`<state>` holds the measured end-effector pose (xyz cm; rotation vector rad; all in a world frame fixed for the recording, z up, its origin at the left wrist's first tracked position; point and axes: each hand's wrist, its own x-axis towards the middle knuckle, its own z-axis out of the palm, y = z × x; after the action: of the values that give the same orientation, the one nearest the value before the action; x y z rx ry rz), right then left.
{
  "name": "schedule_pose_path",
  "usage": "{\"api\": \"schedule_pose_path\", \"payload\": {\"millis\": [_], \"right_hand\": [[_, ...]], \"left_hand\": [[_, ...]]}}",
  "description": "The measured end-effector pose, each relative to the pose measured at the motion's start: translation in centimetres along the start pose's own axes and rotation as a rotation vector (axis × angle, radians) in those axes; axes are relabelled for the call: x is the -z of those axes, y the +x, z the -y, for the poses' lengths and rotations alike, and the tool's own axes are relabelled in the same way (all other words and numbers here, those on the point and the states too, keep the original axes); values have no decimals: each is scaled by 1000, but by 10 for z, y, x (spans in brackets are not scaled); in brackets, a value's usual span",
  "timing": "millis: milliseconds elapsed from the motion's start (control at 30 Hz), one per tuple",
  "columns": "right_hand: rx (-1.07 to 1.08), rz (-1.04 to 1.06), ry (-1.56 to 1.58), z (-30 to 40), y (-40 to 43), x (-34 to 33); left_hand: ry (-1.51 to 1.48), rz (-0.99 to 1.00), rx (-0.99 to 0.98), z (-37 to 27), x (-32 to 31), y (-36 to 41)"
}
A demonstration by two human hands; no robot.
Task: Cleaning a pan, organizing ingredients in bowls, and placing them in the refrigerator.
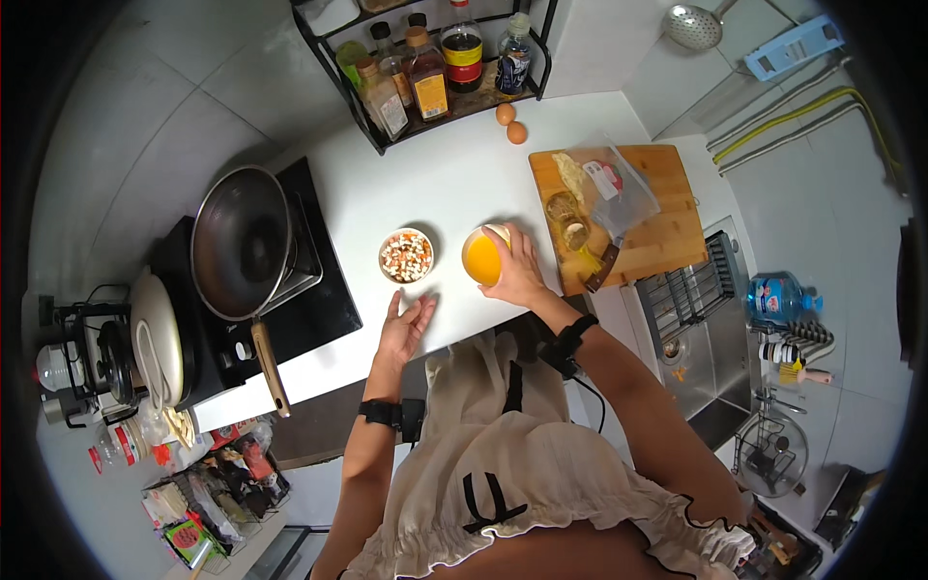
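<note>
My right hand (516, 270) grips the rim and side of a round bowl of yellow-orange liquid, perhaps beaten egg (483, 259), on the white countertop (435, 181). To its left stands a small white bowl of diced white and orange pieces (407, 256). Just below that bowl, toward me, my left hand (408, 324) is palm up with its fingers apart, holding nothing. Two brown eggs (516, 133) lie near the condiment rack.
A frying pan (243, 243) sits on the cooktop at left, its handle (270, 370) pointing toward me. At right, a wooden cutting board (652, 239) bears a knife (604, 267) and a clear plastic bag (623, 196). The metal sink (703, 362) lies beyond; a bottle rack (453, 116) stands behind.
</note>
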<state>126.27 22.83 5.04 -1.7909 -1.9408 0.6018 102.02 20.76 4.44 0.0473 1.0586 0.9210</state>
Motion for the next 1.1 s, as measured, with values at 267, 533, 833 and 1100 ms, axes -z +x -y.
{"api": "schedule_pose_path", "payload": {"millis": [267, 533, 833, 1100], "right_hand": [[-26, -19, -17, 5, -19, -9], [-225, 93, -29, 20, -23, -3], [-364, 63, -200, 56, -22, -11], [362, -533, -3, 162, -93, -26]], "left_hand": [[51, 49, -19, 24, 65, -80], [-1, -25, -62, 32, 147, -157], [-145, -105, -140, 15, 220, -201], [-194, -235, -160, -37, 322, -235]]}}
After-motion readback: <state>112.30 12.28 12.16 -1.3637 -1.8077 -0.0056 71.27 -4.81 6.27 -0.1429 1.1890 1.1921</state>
